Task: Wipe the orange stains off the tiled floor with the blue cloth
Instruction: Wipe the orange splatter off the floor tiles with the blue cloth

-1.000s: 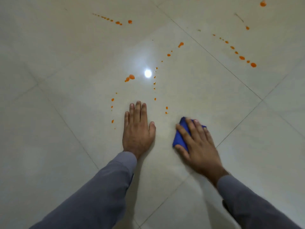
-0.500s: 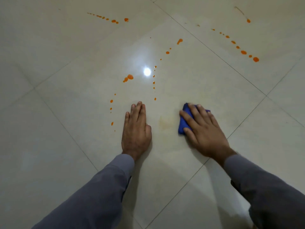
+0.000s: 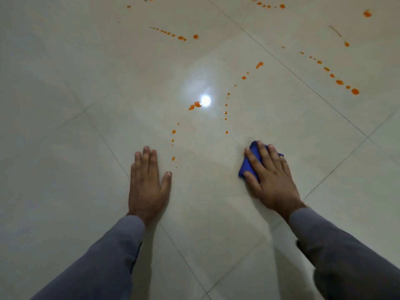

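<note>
Right hand (image 3: 270,176) presses flat on the blue cloth (image 3: 249,164), fingers straight and slightly spread, thumb along the cloth's near-left edge. The cloth is folded into a small pad, mostly hidden under the fingers, showing only at the hand's 10 o'clock side and a corner at 1 o'clock. It sits on the tiled floor (image 3: 65,191) at roughly 4 o'clock from the lamp glare (image 3: 205,100).

Handling, as a judgement: the cloth is soft and light with no stiffness of its own, so it needs palm pressure to scrub. The glossy tile looks slick, so the pad should slide easily (and could slip out from under the fingers on a fast stroke). Best hold is what is shown: a flat hand on top, fingertips over the leading edge.

Left hand (image 3: 147,182) lies flat on the bare tile, fingers together and extended toward 12 o'clock, thumb out toward 2 o'clock, holding nothing; likely a brace. Both grey sleeves (image 3: 108,256) enter from 6 o'clock.

Nearest work: a dotted orange stain trail (image 3: 226,112) runs off toward 11 o'clock of the cloth, its lowest drop just beyond the fingertips. A second drop trail (image 3: 173,148) sits just beside the left thumb at 1 o'clock. A larger blob (image 3: 195,105) touches the glare. More trails lie well apart at 12 and 2 o'clock. Most stains not yet wiped.
</note>
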